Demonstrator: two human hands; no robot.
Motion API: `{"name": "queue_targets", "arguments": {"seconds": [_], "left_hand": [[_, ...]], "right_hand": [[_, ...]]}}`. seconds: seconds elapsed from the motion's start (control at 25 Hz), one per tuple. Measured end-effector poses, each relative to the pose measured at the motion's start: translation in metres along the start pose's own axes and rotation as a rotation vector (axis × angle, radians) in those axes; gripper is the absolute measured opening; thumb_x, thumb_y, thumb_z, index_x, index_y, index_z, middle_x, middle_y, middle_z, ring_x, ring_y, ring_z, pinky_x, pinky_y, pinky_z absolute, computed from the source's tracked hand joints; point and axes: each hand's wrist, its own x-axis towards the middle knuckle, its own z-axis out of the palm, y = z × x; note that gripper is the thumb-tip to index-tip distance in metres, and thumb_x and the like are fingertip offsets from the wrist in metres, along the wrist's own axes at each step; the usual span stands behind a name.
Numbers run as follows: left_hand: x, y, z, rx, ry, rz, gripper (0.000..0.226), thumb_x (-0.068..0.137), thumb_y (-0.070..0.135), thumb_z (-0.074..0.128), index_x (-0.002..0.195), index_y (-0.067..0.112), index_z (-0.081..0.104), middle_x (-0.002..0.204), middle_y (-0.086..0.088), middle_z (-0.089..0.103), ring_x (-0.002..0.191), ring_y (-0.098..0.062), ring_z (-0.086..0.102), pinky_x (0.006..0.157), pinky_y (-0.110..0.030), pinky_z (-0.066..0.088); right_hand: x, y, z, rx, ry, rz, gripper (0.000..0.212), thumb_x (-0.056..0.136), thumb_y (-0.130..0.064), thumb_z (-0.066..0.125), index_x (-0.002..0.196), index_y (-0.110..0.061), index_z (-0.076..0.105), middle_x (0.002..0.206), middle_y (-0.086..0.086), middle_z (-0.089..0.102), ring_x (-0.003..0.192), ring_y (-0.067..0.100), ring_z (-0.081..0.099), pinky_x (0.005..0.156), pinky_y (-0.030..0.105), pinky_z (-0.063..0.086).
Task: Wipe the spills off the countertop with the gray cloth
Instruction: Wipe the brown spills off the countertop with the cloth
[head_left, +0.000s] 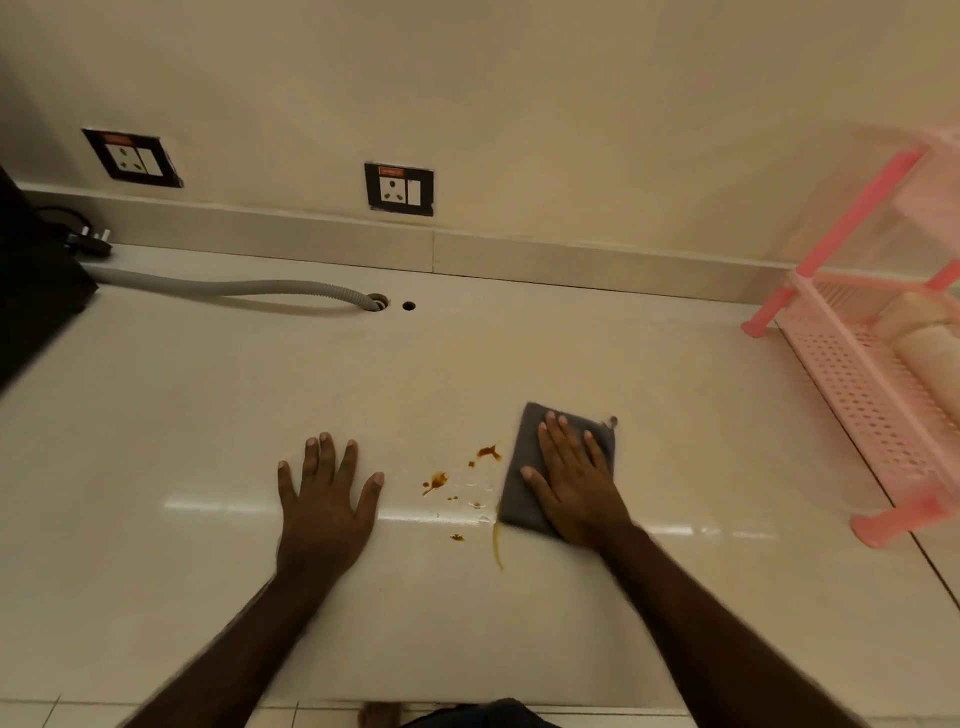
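A folded gray cloth (522, 470) lies flat on the cream countertop (208, 415), right of centre. My right hand (574, 483) presses down on it, palm flat and fingers spread. Brown spills (435, 481) dot the counter just left of the cloth: one blotch (488, 452) by the cloth's left edge, small drops (457, 537) nearer me, and a thin streak (497, 545) running from the cloth's near corner. My left hand (327, 499) rests flat on the bare counter, left of the spills, holding nothing.
A pink plastic rack (852, 374) stands at the right edge. A gray corrugated hose (249, 288) runs along the back into a counter hole (379, 301), beside a second hole (409, 305). A black appliance (31, 291) and plug (88, 239) sit far left. Two wall sockets (399, 188) are behind.
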Motion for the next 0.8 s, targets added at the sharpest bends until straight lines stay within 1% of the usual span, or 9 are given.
{"name": "queue_targets", "arguments": {"seconds": [0.08, 0.12, 0.24, 0.36, 0.48, 0.6, 0.68, 0.76, 0.8], "left_hand": [[0.000, 0.002, 0.000, -0.001, -0.002, -0.002, 0.084, 0.096, 0.070, 0.006, 0.163, 0.020, 0.011, 0.173, -0.007, 0.000, 0.159, -0.020, -0.011, 0.127, -0.055, -0.010], [0.000, 0.002, 0.000, 0.005, -0.004, -0.004, 0.085, 0.096, 0.070, 0.005, 0.163, 0.020, 0.011, 0.173, -0.007, 0.000, 0.159, -0.020, -0.011, 0.127, -0.054, -0.010], [-0.001, 0.001, -0.001, 0.009, -0.005, -0.012, 0.084, 0.096, 0.070, 0.004, 0.164, 0.020, 0.010, 0.173, -0.007, -0.001, 0.159, -0.020, -0.011, 0.127, -0.054, -0.011], [-0.002, 0.001, -0.002, 0.008, -0.015, -0.012, 0.082, 0.097, 0.069, 0.006, 0.164, 0.022, 0.008, 0.173, -0.006, -0.003, 0.159, -0.020, -0.012, 0.127, -0.053, -0.011], [-0.003, 0.002, -0.001, 0.021, 0.008, -0.013, 0.080, 0.098, 0.068, 0.008, 0.164, 0.021, 0.012, 0.173, -0.008, 0.002, 0.160, -0.022, -0.007, 0.127, -0.054, -0.009], [-0.002, 0.002, -0.001, 0.020, -0.010, -0.016, 0.081, 0.098, 0.068, 0.006, 0.164, 0.022, 0.012, 0.173, -0.008, 0.002, 0.160, -0.022, -0.007, 0.127, -0.054, -0.009], [-0.001, 0.001, 0.000, 0.025, -0.011, -0.014, 0.082, 0.097, 0.068, 0.005, 0.164, 0.022, 0.011, 0.173, -0.008, 0.001, 0.160, -0.022, -0.008, 0.127, -0.054, -0.009], [-0.001, 0.000, 0.000, 0.016, -0.010, -0.012, 0.081, 0.098, 0.068, 0.006, 0.164, 0.022, 0.011, 0.173, -0.008, 0.000, 0.160, -0.022, -0.009, 0.127, -0.055, -0.009], [0.000, 0.000, 0.000, 0.012, -0.010, -0.011, 0.080, 0.098, 0.068, 0.008, 0.164, 0.021, 0.011, 0.173, -0.007, -0.001, 0.160, -0.022, -0.009, 0.127, -0.055, -0.009]], "right_hand": [[0.029, -0.004, -0.008, -0.050, -0.031, -0.077, 0.088, 0.098, -0.075, -0.006, 0.168, -0.022, -0.017, 0.177, -0.003, -0.023, 0.165, 0.015, -0.021, 0.135, 0.051, -0.006], [0.033, -0.006, -0.009, -0.072, -0.052, -0.132, 0.086, 0.099, -0.074, -0.005, 0.166, -0.024, -0.019, 0.178, -0.002, -0.022, 0.165, 0.015, -0.022, 0.135, 0.052, -0.005], [0.004, 0.007, -0.005, -0.102, -0.074, -0.191, 0.083, 0.101, -0.074, -0.003, 0.166, -0.026, -0.019, 0.177, -0.006, -0.025, 0.165, 0.013, -0.023, 0.135, 0.047, -0.010], [-0.060, 0.024, 0.005, -0.058, -0.037, -0.094, 0.087, 0.102, -0.079, -0.001, 0.170, -0.025, -0.014, 0.179, -0.007, -0.022, 0.165, 0.011, -0.021, 0.135, 0.047, -0.010], [-0.105, -0.004, 0.020, -0.057, -0.063, -0.012, 0.091, 0.101, -0.080, 0.001, 0.170, -0.023, -0.017, 0.177, -0.007, -0.029, 0.163, 0.011, -0.029, 0.134, 0.047, -0.015], [-0.112, -0.043, 0.031, -0.029, -0.066, 0.030, 0.098, 0.090, -0.084, -0.018, 0.166, -0.022, -0.027, 0.173, -0.003, -0.039, 0.160, 0.016, -0.037, 0.132, 0.047, -0.020], [-0.105, -0.060, 0.035, 0.059, -0.017, 0.141, 0.103, 0.083, -0.085, -0.028, 0.163, -0.021, -0.030, 0.171, -0.001, -0.041, 0.160, 0.018, -0.037, 0.132, 0.045, -0.022], [-0.101, -0.065, 0.038, 0.133, 0.049, 0.267, 0.103, 0.085, -0.084, -0.026, 0.165, -0.019, -0.024, 0.175, 0.002, -0.029, 0.163, 0.020, -0.028, 0.133, 0.045, -0.018], [-0.101, -0.063, 0.040, 0.144, 0.094, 0.296, 0.100, 0.091, -0.081, -0.019, 0.167, -0.017, -0.017, 0.178, 0.004, -0.019, 0.165, 0.020, -0.021, 0.135, 0.045, -0.013]]}}
